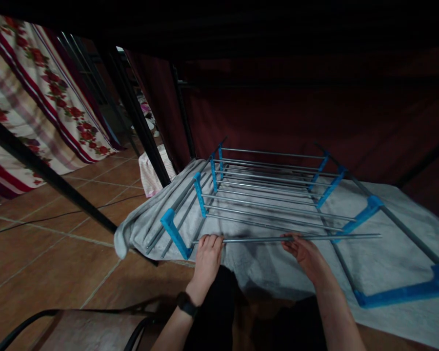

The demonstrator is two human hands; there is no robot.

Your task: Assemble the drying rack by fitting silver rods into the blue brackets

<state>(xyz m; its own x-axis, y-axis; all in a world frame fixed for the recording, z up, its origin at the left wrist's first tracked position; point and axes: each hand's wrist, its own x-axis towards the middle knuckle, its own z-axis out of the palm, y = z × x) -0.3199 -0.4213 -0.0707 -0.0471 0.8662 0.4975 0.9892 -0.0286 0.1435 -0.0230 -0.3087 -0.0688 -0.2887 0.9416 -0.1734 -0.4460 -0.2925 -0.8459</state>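
A thin metal rod (254, 239) lies crosswise in front of me, held at two places. My left hand (209, 251) is closed around it near its left end, close to a blue plastic connector (175, 234) of the rack. Farther right, my right hand (303, 251) pinches the same rod between thumb and fingers. Its right end sticks out free past that hand. Behind it stands a partly joined rack (278, 199) of grey metal bars and blue plastic side pieces. At the right, another blue connector (406, 290) has no crossbar on it.
The rack rests on a grey blanket (274, 273) over a bed with dark metal posts (139, 117). A dark red curtain (278, 112) hangs behind. At left are a flowered curtain (58, 92), brown floor tiles (58, 243) with a cable, and a chair (84, 331).
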